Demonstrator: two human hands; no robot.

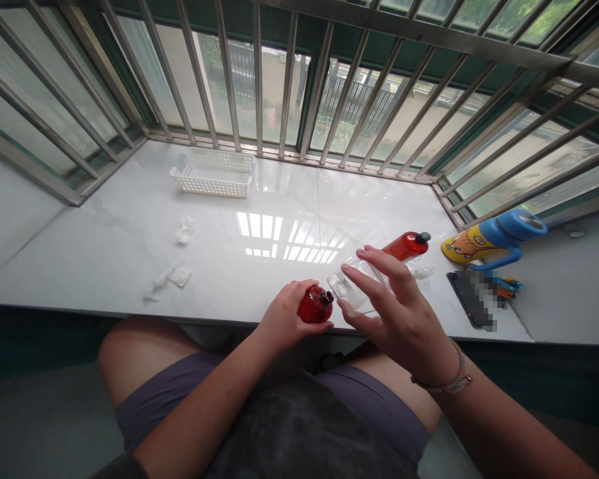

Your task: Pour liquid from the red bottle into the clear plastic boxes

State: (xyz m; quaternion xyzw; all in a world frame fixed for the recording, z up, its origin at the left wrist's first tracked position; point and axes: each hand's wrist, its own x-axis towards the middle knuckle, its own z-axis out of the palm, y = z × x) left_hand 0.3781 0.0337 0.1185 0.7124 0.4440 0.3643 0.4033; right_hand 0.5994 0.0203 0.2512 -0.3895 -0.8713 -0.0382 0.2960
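My left hand is wrapped around a translucent red bottle near the front edge of the counter. The bottle's narrow dark neck points toward my right hand. My right hand has its fingers spread over a clear plastic container; I cannot tell whether the fingertips touch it. Nothing shows gripped in that hand. A second red bottle with a black cap stands just behind my right fingers, its lower part hidden. A small clear and white item lies beside it, too faint to name.
A white perforated basket sits by the barred window. Crumpled white tissues and a small white tube-like item lie on the left. At right are a blue-and-yellow water bottle, a dark phone and small colourful items.
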